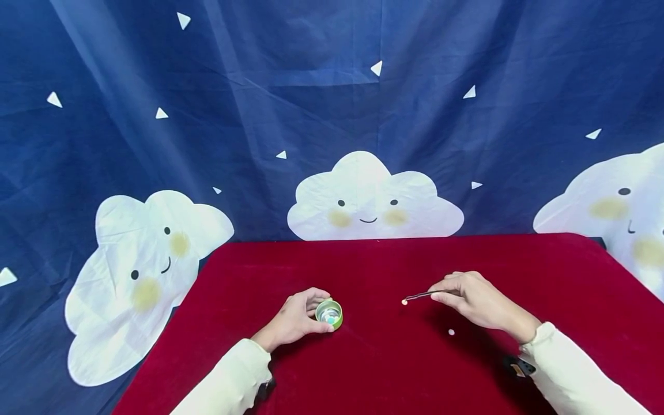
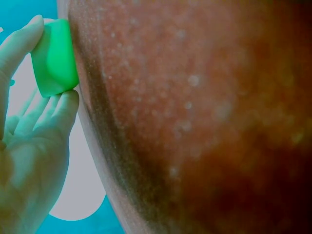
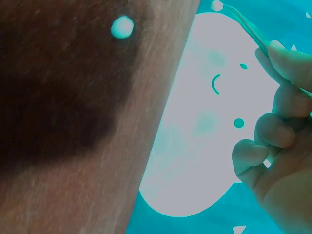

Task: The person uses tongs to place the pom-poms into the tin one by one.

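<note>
My left hand (image 1: 293,317) grips a small round green tin (image 1: 339,323), thumb on the near side and fingers round the far side. Its open top faces up, and several small pale and teal pieces lie inside. In the left wrist view the tin's green wall (image 2: 56,61) shows between thumb and fingers, down at the cloth. To the right, my right hand (image 1: 474,297) pinches a pair of dark tweezers (image 1: 424,294), which point left. A small pale, roundish piece (image 1: 404,302) is held at their tips, raised over the cloth in the right wrist view.
A similar small white piece (image 1: 451,332) lies on the cloth below my right hand. Red cloth (image 1: 373,369) covers the table. Behind its far edge hangs a blue curtain (image 1: 321,104) with smiling clouds and white triangles.
</note>
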Tool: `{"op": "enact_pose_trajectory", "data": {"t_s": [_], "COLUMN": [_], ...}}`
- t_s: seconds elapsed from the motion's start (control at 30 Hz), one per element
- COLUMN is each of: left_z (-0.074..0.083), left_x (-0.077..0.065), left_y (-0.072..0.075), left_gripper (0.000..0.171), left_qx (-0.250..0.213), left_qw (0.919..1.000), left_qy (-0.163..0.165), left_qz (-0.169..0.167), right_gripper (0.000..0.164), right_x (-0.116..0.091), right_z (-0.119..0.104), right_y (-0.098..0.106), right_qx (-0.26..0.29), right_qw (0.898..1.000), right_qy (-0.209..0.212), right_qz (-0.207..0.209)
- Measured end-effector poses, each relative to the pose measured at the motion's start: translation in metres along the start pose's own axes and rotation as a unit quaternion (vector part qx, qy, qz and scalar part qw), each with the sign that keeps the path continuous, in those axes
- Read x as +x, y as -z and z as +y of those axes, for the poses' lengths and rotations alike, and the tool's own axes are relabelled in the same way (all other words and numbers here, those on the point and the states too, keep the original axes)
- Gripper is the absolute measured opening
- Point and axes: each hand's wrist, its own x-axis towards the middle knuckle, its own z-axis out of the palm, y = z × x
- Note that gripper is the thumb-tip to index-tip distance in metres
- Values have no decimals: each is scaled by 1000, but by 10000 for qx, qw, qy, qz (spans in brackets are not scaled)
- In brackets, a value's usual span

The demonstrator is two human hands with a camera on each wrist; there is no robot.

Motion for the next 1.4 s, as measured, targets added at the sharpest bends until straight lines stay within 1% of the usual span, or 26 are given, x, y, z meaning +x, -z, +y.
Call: {"op": "enact_pose_trajectory", "data": {"t_s": [0.13, 0.33, 0.6, 0.83, 1.17, 1.4], "left_z": [2, 2, 2, 3, 3, 3], "left_x": [-1, -1, 0, -1, 0, -1], "left_y": [0, -1, -1, 0, -1, -1], "left_gripper": [59, 59, 59, 59, 58, 59], "left_qx": [-79, -96, -121, -103, -64, -68], "left_qw": [10000, 9999, 9999, 9999, 10000, 10000], "left_qy": [-38, -19, -10, -15, -12, -9], "left_qz": [26, 30, -1, -26, 6, 26], "right_gripper": [15, 15, 12, 13, 14, 14], "right_x": [6, 17, 27, 35, 46, 54], "right_z": [-2, -7, -14, -20, -28, -34], "right_y": [-4, -9, -15, -21, -28, -33], "right_qx": [161, 302, 514, 432, 635, 685], "right_qw": [9998, 9992, 9981, 9984, 9963, 9957], "right_qy": [17, -73, -39, 8, -51, -44], "right_qz": [-82, -258, -327, -351, -572, -630]}}
